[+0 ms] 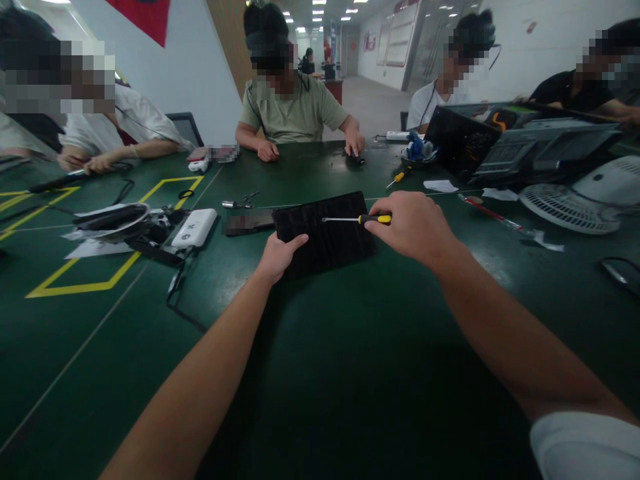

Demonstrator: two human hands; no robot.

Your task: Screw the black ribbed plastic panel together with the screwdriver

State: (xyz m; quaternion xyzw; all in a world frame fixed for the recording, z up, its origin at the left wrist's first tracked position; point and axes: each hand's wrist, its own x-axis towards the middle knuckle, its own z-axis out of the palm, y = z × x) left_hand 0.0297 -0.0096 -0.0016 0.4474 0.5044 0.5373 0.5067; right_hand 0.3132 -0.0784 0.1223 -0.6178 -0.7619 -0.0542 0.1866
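Note:
My left hand grips the left edge of a flat black panel, thumb on top and fingers out of sight beneath. The panel is tilted up above the green table. In my right hand is a screwdriver with a yellow and black handle, pinched between thumb and fingers. Its thin metal shaft lies level across the panel, tip pointing left near the panel's middle. I cannot tell whether the tip touches it. Partly behind the panel lies a dark flat piece.
A white box-shaped device with a cable stands at left beside a cluttered pile. Another screwdriver lies beyond my right hand. To the right are a white fan and large black casings. Several people sit around the table.

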